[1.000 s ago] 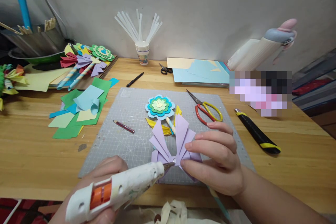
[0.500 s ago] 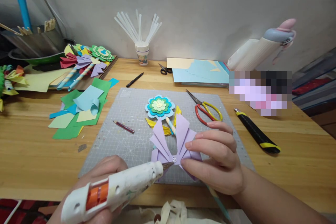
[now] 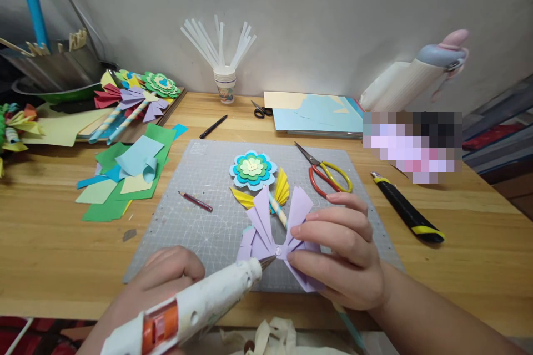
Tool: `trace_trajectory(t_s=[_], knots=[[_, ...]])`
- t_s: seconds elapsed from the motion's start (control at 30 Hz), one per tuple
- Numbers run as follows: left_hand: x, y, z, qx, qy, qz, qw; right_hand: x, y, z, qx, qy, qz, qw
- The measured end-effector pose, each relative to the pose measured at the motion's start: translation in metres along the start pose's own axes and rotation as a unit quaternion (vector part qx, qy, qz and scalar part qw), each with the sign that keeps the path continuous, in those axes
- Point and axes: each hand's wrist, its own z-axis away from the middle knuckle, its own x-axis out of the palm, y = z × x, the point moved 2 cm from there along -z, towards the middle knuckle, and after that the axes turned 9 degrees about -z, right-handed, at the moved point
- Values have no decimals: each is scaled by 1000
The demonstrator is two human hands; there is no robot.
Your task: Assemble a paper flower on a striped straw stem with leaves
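Observation:
My left hand (image 3: 169, 274) is closed round a white hot glue gun (image 3: 219, 294), its orange inner part showing through a slot. The gun's metal nozzle touches or nearly touches a clear blob of glue at the centre of a folded lilac paper bow (image 3: 297, 213). With thumb and fingers, my right hand (image 3: 341, 247) pinches the bow's right side. Beyond the bow lies a layered paper flower (image 3: 253, 170) in blue and green, with yellow pleated leaves (image 3: 282, 186) and a striped stem (image 3: 278, 209) that runs behind the bow.
A grey cutting mat (image 3: 200, 177) carries a short pencil (image 3: 195, 201) and red-and-yellow-handled scissors (image 3: 328, 175). Right of it lies a utility knife (image 3: 408, 208). Paper scraps (image 3: 108, 197) are at left. Behind stand a cup of straws (image 3: 225, 86) and stacked paper sheets (image 3: 316, 113).
The glue gun has shifted slightly right and down, its nozzle still at the bow's centre. The bow has tilted a little, uncovering more of the yellow leaf and striped stem.

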Motion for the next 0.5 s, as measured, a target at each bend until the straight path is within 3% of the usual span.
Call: trace_trajectory(t_s=[0.5], knots=[[3, 5, -3, -18, -13, 12, 1000, 3, 1, 1, 13, -9, -15, 1000]])
